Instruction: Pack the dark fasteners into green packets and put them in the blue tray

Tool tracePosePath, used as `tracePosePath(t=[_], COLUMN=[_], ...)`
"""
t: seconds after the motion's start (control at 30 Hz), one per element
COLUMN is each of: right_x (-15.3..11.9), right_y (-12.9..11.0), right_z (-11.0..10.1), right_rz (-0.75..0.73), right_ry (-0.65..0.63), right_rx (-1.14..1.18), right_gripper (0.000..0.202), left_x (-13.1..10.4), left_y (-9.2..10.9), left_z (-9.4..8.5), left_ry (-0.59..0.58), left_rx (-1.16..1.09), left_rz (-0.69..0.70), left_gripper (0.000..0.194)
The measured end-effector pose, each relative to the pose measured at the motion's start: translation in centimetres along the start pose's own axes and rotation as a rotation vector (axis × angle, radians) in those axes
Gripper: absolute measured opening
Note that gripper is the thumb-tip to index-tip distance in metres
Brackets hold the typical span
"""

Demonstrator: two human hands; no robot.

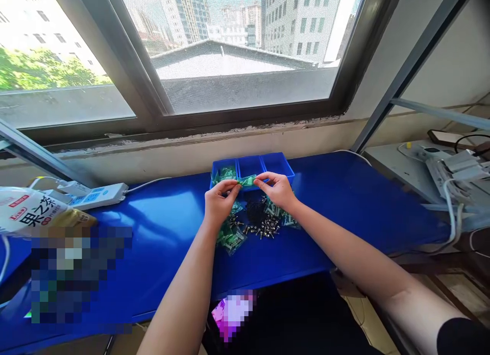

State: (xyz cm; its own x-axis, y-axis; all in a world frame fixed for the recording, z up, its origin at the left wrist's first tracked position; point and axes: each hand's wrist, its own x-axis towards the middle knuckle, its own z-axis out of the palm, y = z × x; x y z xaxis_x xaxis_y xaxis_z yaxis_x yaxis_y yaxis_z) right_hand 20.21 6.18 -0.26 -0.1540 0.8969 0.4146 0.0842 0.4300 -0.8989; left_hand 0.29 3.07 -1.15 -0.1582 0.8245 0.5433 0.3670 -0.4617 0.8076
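A small green plastic bag (248, 181) is stretched between my two hands, in front of a blue three-compartment tray (250, 166). My left hand (223, 199) pinches its left end, and my right hand (276, 190) pinches its right end. Green bags (225, 173) lie in the tray's left compartment. On the blue table below my hands are a pile of small metal parts (268, 226) and a heap of small black pieces (255, 210). More green bags (231, 238) lie beside them at the left, and others (291, 220) at the right, partly behind my right hand.
A white power strip (103, 195) and a printed plastic package (34, 212) are on the blue table (360, 202) at the left. Metal frame posts (413, 64) stand at both sides. Cables and white devices (447, 166) are at the far right. A window is behind.
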Motion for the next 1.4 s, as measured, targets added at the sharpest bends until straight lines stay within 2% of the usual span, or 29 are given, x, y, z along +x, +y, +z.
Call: tracePosePath(t=[0.1, 0.23, 0.43, 0.7, 0.87, 0.97, 1.07, 1.17, 1.27, 1.4], right_x=[-0.26, -0.29, 0.04, -0.02, 0.06, 0.1, 0.15, 0.24, 0.26, 0.04], right_y=[-0.53, -0.83, -0.25, -0.88, -0.35, -0.06, -0.11, -0.23, -0.18, -0.2], right_z=[0.27, 0.29, -0.04, -0.1, -0.1, 0.01, 0.05, 0.03, 0.07, 0.17], right_rz=[-0.073, -0.078, -0.003, -0.056, -0.076, -0.014, 0.061, 0.087, 0.087, 0.049], right_ry=[-0.02, 0.055, 0.053, 0.064, 0.057, 0.047, -0.019, -0.039, 0.002, 0.024], right_rx=[-0.019, -0.061, -0.049, -0.07, -0.079, 0.01, 0.155, 0.22, 0.168, 0.054], right_gripper=[0.026, 0.026, 0.029, 0.027, 0.029, 0.034, 0.042, 0.047, 0.044, 0.034], left_x=[0.15, 0.37, 0.12, 0.38, 0.34, 0.37, 0.38, 0.26, 0.11, 0.04], left_y=[-0.08, -0.14, 0.09, 0.08, 0.12, 0.28, 0.36, 0.43, 0.56, 0.57], left_z=[-0.19, -0.43, 0.11, -0.16, -0.15, -0.25, -0.44, -0.6, -0.63, -0.42], left_ry=[0.008, 0.059, 0.004, 0.013, -0.011, 0.003, 0.03, -0.007, -0.042, -0.007], left_rx=[0.016, 0.006, 0.009, -0.036, -0.044, -0.012, 0.016, -0.047, -0.093, -0.062], left_rz=[-0.002, -0.012, -0.018, -0.039, -0.049, -0.01, 0.038, -0.018, -0.039, -0.007], left_gripper=[0.022, 0.024, 0.023, 0.025, 0.025, 0.021, 0.018, 0.02, 0.02, 0.017])
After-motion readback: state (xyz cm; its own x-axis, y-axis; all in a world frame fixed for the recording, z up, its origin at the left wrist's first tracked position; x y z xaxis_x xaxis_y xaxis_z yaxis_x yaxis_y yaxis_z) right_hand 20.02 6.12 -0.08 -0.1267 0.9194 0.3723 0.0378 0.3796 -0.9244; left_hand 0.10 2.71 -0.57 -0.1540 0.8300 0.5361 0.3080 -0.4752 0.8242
